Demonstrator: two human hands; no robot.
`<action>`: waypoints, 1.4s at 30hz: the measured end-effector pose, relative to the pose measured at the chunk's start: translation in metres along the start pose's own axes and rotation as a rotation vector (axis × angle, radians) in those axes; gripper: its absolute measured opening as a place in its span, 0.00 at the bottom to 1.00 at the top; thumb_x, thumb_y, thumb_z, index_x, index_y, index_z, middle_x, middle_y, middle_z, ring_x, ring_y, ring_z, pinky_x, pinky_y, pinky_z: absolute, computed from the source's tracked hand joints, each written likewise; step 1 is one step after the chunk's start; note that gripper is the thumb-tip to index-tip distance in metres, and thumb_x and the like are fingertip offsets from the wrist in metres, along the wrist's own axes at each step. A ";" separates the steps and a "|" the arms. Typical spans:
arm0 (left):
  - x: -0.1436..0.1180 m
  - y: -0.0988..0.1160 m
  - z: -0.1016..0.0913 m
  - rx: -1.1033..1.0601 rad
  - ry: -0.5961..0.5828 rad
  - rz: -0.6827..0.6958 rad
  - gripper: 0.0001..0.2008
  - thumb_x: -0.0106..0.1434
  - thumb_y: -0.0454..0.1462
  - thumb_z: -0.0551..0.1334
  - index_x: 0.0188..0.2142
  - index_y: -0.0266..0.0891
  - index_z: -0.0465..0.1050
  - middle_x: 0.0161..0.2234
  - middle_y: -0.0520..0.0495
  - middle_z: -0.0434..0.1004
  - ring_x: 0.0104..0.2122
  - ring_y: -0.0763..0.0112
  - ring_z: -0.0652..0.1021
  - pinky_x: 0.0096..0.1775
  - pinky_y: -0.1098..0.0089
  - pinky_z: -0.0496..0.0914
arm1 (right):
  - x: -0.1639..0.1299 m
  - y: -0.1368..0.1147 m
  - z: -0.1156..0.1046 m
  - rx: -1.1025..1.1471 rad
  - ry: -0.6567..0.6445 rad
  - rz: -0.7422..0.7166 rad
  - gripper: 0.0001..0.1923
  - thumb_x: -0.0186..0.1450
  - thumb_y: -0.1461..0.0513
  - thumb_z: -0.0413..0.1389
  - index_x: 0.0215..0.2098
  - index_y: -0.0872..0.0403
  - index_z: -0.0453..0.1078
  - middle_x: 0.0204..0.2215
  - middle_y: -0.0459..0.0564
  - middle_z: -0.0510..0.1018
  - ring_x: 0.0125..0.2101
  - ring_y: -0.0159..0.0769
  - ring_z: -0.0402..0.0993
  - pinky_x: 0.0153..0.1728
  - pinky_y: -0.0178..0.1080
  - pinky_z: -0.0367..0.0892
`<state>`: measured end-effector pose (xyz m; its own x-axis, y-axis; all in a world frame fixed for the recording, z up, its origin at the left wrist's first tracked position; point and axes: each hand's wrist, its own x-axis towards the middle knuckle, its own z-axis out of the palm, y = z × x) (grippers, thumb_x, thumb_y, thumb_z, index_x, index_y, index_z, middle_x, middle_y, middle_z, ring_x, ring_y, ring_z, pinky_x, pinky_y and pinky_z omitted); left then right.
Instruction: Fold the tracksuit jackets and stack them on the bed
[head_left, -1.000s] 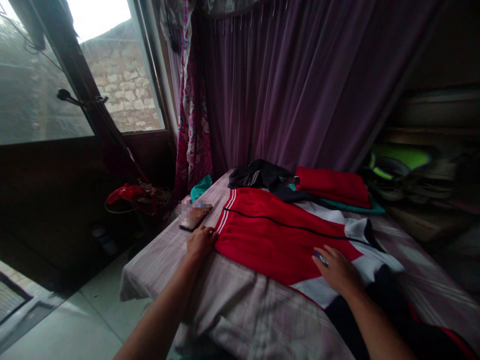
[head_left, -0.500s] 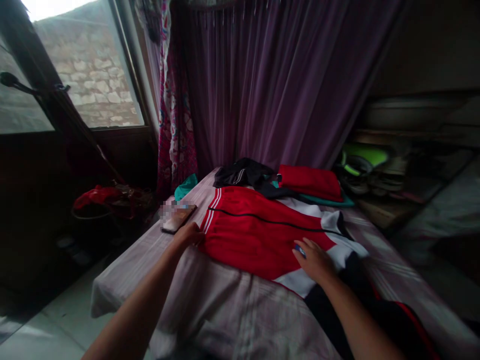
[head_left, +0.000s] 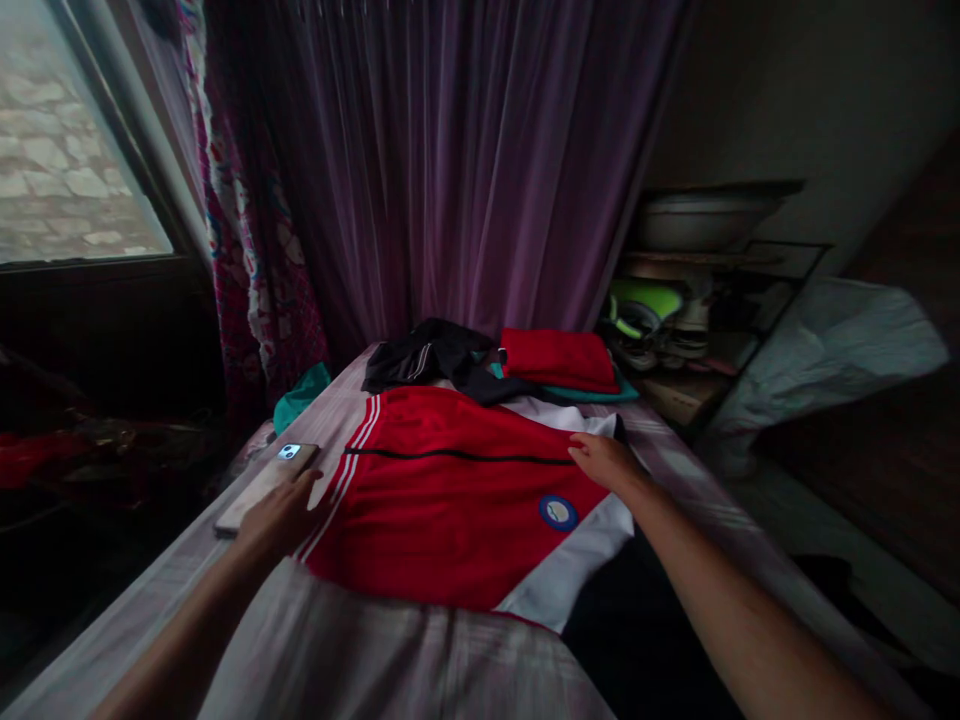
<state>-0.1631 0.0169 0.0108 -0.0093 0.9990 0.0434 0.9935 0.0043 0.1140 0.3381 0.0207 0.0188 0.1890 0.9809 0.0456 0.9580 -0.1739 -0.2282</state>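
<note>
Purple curtains (head_left: 480, 170) close off the far end of a bed (head_left: 360, 660) covered in a pale striped sheet. A red jersey (head_left: 442, 490) with white trim lies spread flat on that sheet.

Changes over the last second:
- The right hand (head_left: 604, 458) has moved from the jersey's lower front up to its far right edge, near the collar end. It rests there palm down, fingers flat and together, gripping nothing.
- A round blue badge (head_left: 559, 512), covered by that hand a second ago, is now exposed.
- The left hand (head_left: 281, 512) remains at the striped left hem, fingers loosely curled on the cloth; a pinch cannot be confirmed.
- The view has swung right, away from the window (head_left: 67, 160).

A phone (head_left: 266, 480) lies just beside the left hand. Black clothing (head_left: 420, 358) and a folded red garment (head_left: 559, 358) lie beyond the jersey.

Visibility limits: the jersey's right sleeve probably hangs over the dark bed edge. Shelf (head_left: 697, 300) contents are blurred.
</note>
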 end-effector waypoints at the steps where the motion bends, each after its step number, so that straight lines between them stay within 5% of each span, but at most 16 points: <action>1: 0.005 0.007 0.000 0.032 0.043 0.049 0.22 0.62 0.46 0.56 0.54 0.43 0.70 0.51 0.40 0.79 0.46 0.56 0.81 0.44 0.61 0.74 | 0.012 0.002 -0.002 -0.002 0.002 0.034 0.21 0.69 0.59 0.49 0.57 0.54 0.72 0.49 0.58 0.81 0.50 0.44 0.77 0.48 0.41 0.68; 6: 0.050 0.068 -0.008 0.044 0.000 0.251 0.19 0.66 0.43 0.55 0.55 0.47 0.72 0.54 0.43 0.77 0.52 0.58 0.78 0.50 0.63 0.71 | 0.074 0.010 -0.005 0.015 0.001 0.197 0.25 0.68 0.57 0.51 0.60 0.57 0.67 0.49 0.63 0.80 0.49 0.48 0.77 0.47 0.46 0.67; 10: 0.111 0.113 -0.009 0.032 -0.050 0.245 0.19 0.67 0.43 0.54 0.56 0.49 0.72 0.51 0.45 0.80 0.49 0.59 0.80 0.47 0.65 0.72 | 0.111 0.016 -0.001 0.110 -0.093 0.290 0.19 0.66 0.55 0.54 0.50 0.56 0.74 0.32 0.55 0.85 0.35 0.42 0.81 0.36 0.39 0.70; 14: 0.169 0.131 0.014 0.003 -0.079 0.308 0.20 0.70 0.43 0.52 0.56 0.47 0.74 0.52 0.44 0.80 0.50 0.61 0.79 0.49 0.66 0.71 | 0.130 0.021 0.012 0.178 -0.096 0.361 0.17 0.69 0.59 0.47 0.43 0.57 0.76 0.33 0.55 0.85 0.32 0.38 0.81 0.31 0.35 0.69; 18: 0.194 0.130 0.046 -0.017 -0.021 0.383 0.23 0.71 0.44 0.50 0.60 0.43 0.71 0.62 0.41 0.70 0.60 0.56 0.71 0.60 0.58 0.63 | 0.128 0.019 0.031 0.110 0.057 0.449 0.23 0.71 0.60 0.41 0.56 0.60 0.69 0.46 0.64 0.81 0.46 0.48 0.79 0.41 0.42 0.69; 21: 0.193 0.128 0.061 0.009 0.048 0.318 0.27 0.71 0.48 0.49 0.64 0.43 0.64 0.66 0.41 0.64 0.64 0.52 0.65 0.62 0.51 0.60 | 0.120 0.011 0.039 0.057 0.189 0.435 0.27 0.70 0.58 0.44 0.64 0.58 0.61 0.46 0.64 0.81 0.46 0.51 0.78 0.43 0.45 0.69; 24: 0.188 0.130 0.066 0.036 0.029 0.285 0.30 0.70 0.51 0.48 0.67 0.43 0.60 0.68 0.41 0.59 0.66 0.51 0.61 0.63 0.49 0.57 | 0.110 0.000 0.044 0.065 0.250 0.250 0.27 0.70 0.59 0.44 0.66 0.56 0.59 0.47 0.60 0.81 0.47 0.47 0.78 0.46 0.44 0.69; 28: 0.188 0.133 0.064 0.052 0.006 0.285 0.33 0.70 0.53 0.46 0.68 0.42 0.56 0.69 0.41 0.56 0.68 0.51 0.57 0.64 0.47 0.55 | 0.102 -0.015 0.053 -0.024 0.122 -0.159 0.23 0.71 0.58 0.45 0.62 0.51 0.65 0.60 0.57 0.71 0.60 0.46 0.65 0.60 0.48 0.60; 31: 0.192 0.134 0.060 0.048 -0.002 0.301 0.33 0.70 0.53 0.46 0.69 0.41 0.54 0.70 0.40 0.56 0.68 0.51 0.56 0.64 0.47 0.54 | 0.098 -0.025 0.054 -0.124 -0.043 -0.129 0.25 0.72 0.55 0.45 0.64 0.52 0.63 0.65 0.59 0.64 0.65 0.50 0.58 0.62 0.56 0.54; 34: 0.185 0.132 0.055 0.010 0.017 0.326 0.34 0.70 0.51 0.47 0.69 0.36 0.54 0.70 0.37 0.52 0.69 0.51 0.56 0.64 0.49 0.55 | 0.084 -0.031 0.042 -0.118 -0.075 -0.097 0.26 0.73 0.54 0.43 0.66 0.52 0.60 0.66 0.58 0.63 0.65 0.48 0.59 0.62 0.54 0.55; 38: 0.135 0.128 0.051 -0.052 0.108 0.523 0.30 0.70 0.49 0.50 0.67 0.39 0.60 0.70 0.40 0.55 0.69 0.53 0.56 0.66 0.52 0.52 | 0.043 -0.016 0.021 -0.098 -0.020 -0.224 0.26 0.71 0.55 0.47 0.65 0.52 0.62 0.65 0.56 0.66 0.63 0.45 0.61 0.63 0.47 0.56; 42: 0.063 0.114 0.053 -0.098 -0.031 0.703 0.28 0.69 0.51 0.52 0.65 0.50 0.63 0.67 0.48 0.61 0.68 0.57 0.60 0.66 0.53 0.52 | 0.000 0.029 0.002 -0.134 0.010 -0.055 0.27 0.68 0.57 0.53 0.64 0.53 0.65 0.64 0.58 0.66 0.63 0.48 0.62 0.61 0.48 0.59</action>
<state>-0.0440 0.0825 -0.0257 0.6348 0.7646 0.1117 0.7483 -0.6443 0.1578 0.3655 0.0161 0.0098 0.1366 0.9885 0.0642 0.9871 -0.1304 -0.0927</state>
